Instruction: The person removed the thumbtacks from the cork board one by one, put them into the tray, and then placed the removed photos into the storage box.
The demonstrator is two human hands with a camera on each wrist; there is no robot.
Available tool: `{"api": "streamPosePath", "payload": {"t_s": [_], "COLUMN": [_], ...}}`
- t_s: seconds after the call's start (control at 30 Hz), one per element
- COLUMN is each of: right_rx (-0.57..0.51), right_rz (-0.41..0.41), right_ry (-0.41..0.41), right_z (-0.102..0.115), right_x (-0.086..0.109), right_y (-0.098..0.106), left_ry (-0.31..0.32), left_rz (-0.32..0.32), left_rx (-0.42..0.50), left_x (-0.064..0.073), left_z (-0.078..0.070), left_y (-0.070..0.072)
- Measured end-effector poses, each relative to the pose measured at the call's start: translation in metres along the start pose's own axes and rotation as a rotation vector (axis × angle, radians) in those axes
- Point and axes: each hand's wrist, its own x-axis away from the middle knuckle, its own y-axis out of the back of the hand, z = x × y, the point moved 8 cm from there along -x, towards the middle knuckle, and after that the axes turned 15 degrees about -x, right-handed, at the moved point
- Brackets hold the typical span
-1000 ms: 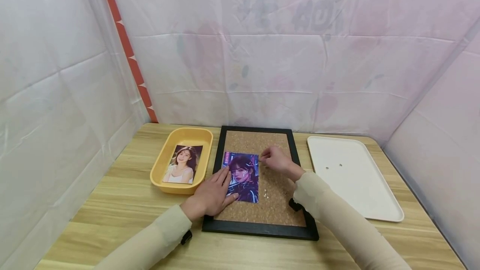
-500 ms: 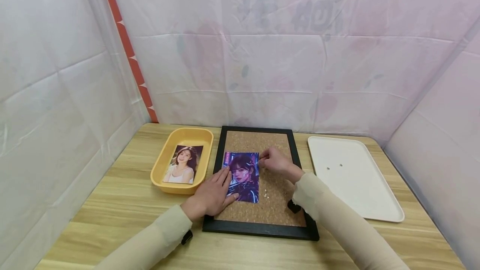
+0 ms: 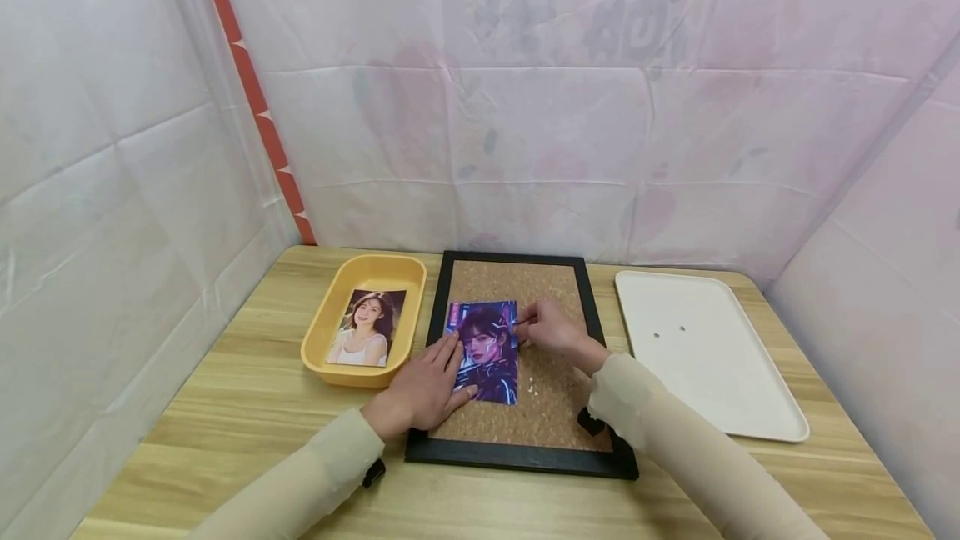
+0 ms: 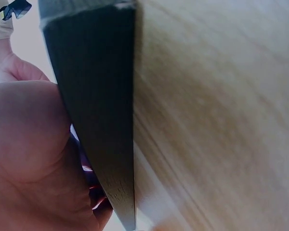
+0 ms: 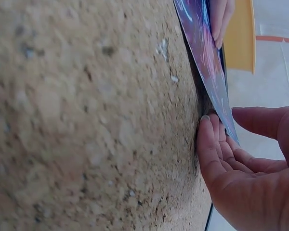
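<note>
A purple-blue portrait photo print [image 3: 487, 361] lies on the cork board [image 3: 558, 427], which has a black frame [image 3: 517, 457]. My left hand [image 3: 425, 384] rests with straight fingers on the print's left side; in the left wrist view its palm [image 4: 29, 144] is beside the frame's side [image 4: 94, 82]. At the upper right edge of the print, my right hand [image 3: 553, 328] pinches it. The right wrist view shows the thumb [image 5: 253, 120] in front of the print [image 5: 209, 67] and the fingers behind. That edge stands raised off the cork.
Left of the board, a yellow tray [image 3: 318, 348] holds another portrait photo [image 3: 367, 329]. On the right stands a white tray [image 3: 720, 373] with two small dark spots. White flecks [image 3: 532, 386] dot the cork. Fabric walls [image 3: 525, 107] close off the back and sides.
My right hand has shifted slightly left, onto the print's edge, and the print's right side has risen a little from the cork. The left hand stays where it was.
</note>
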Motion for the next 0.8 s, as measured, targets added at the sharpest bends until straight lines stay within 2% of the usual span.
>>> {"api": "streamPosePath", "payload": {"t_s": [0.27,0.4,0.8], "right_rx": [0.032,0.036,0.06], "right_rz": [-0.018,-0.014,0.002], "right_ry": [0.005,0.006,0.003], "right_z": [0.0,-0.002,-0.004], "right_x": [0.006,0.006,0.006], "right_y": [-0.004,-0.006,-0.009], "left_ry": [0.0,0.0,0.006], "left_rz": [0.006,0.007,-0.006], "left_rx": [-0.001,0.028,0.045], "left_x": [0.004,0.006,0.007], "left_z": [-0.002,-0.004,-0.004], "left_y": [0.007,0.011,0.013]}}
